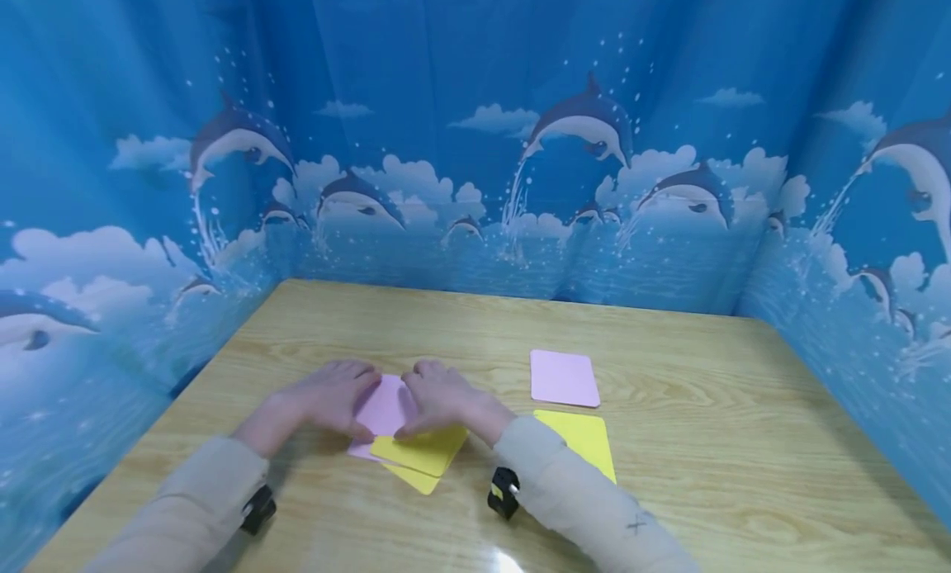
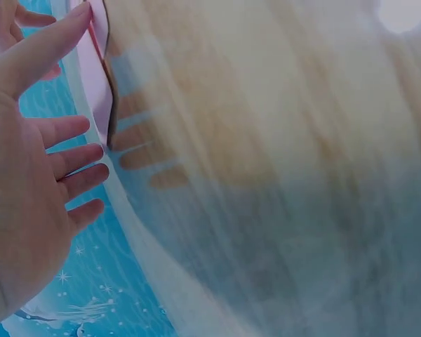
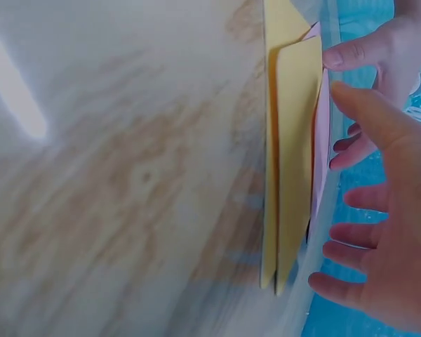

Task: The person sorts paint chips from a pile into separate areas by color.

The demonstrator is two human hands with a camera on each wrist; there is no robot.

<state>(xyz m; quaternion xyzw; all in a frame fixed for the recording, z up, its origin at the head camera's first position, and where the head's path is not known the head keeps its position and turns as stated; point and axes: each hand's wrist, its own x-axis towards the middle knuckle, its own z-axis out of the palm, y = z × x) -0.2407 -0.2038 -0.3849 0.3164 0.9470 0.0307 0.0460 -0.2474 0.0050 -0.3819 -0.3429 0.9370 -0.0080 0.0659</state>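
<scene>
Blue curtains printed with dolphins and clouds hang around the far and side edges of a wood-grain table. My left hand and right hand face each other over its left part, one on either side of a pink card. Neither is clenched: the fingers are loosely bent and apart, the thumbs stretched out toward the near corners of that card. My left thumb appears to touch its edge in the left wrist view; how firmly the right one meets it I cannot tell.

Under the pink card lies an uneven pile. A yellow card sticks out toward me and to the right, a corner of another pink sheet shows at the left, and a lower yellow sheet pokes out nearest me.

Black wrist devices sit at the cuffs of my pale sleeves. Beyond my right hand, well apart from the pile, a separate pink square lies flat, and just beside it, on the near side, is a yellow square partly covered by my right forearm.
</scene>
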